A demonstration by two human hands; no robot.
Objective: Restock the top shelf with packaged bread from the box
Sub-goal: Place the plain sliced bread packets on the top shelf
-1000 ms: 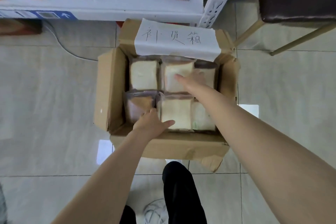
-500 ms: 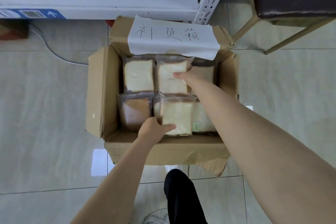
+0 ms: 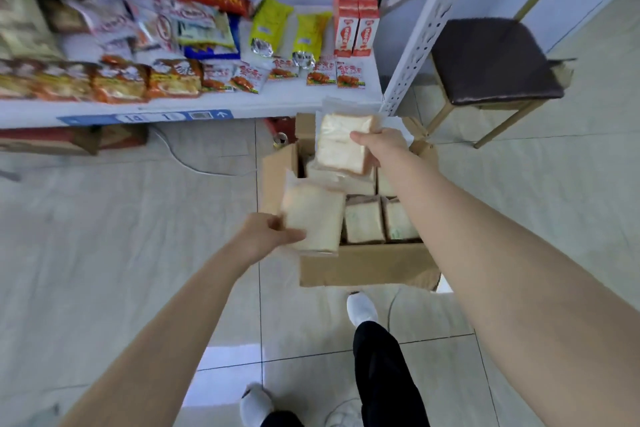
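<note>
A cardboard box (image 3: 367, 269) stands open on the floor with several clear packs of sliced bread (image 3: 363, 224) inside. My left hand (image 3: 268, 232) grips one bread pack (image 3: 313, 215) by its left edge, lifted above the box's near left corner. My right hand (image 3: 382, 146) holds a second bread pack (image 3: 343, 144) higher up, over the far side of the box, just below the shelf's front edge. The frame is blurred by head motion.
A white shelf (image 3: 277, 102) ahead carries snack packets, yellow bags (image 3: 270, 24) and red-and-white cartons (image 3: 356, 10). Its perforated upright (image 3: 426, 31) rises to the right. A dark padded stool (image 3: 491, 59) stands right of it. My feet (image 3: 362, 308) stand near the box on the tiled floor.
Both hands have lifted a bread pack out of the box and raised it. The view has tilted up, bringing more of the shelf into sight.
</note>
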